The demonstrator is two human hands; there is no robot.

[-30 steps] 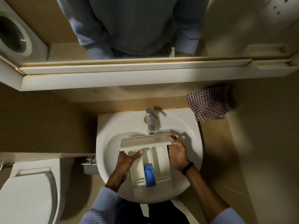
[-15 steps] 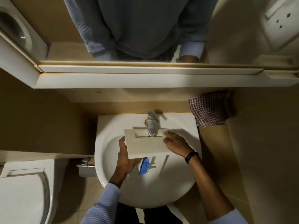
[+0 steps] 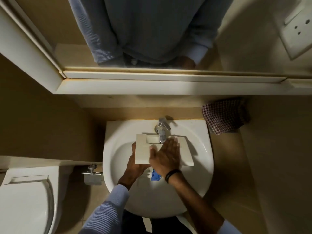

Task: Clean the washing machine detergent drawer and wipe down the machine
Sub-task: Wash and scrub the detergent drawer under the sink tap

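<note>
The white detergent drawer (image 3: 143, 152) is held over the white sink (image 3: 200, 179) with its flat front panel facing up, right under the chrome tap (image 3: 162, 130). A blue insert (image 3: 155, 176) of the drawer shows below the panel. My left hand (image 3: 135, 166) grips the drawer from underneath at its left edge, fingers mostly hidden. My right hand (image 3: 166, 156) lies flat on the front panel with straight fingers, blurred by motion.
A checked cloth (image 3: 224, 115) lies on the ledge right of the sink. A toilet (image 3: 25, 200) stands at the lower left, with a chrome wall fitting (image 3: 92, 174) between it and the sink. A mirror (image 3: 152, 31) hangs above a white shelf (image 3: 152, 86).
The drawer was tipped from compartments-up to front-panel-up under the tap. My right hand moved from the panel's right edge onto its face, flat and rubbing.
</note>
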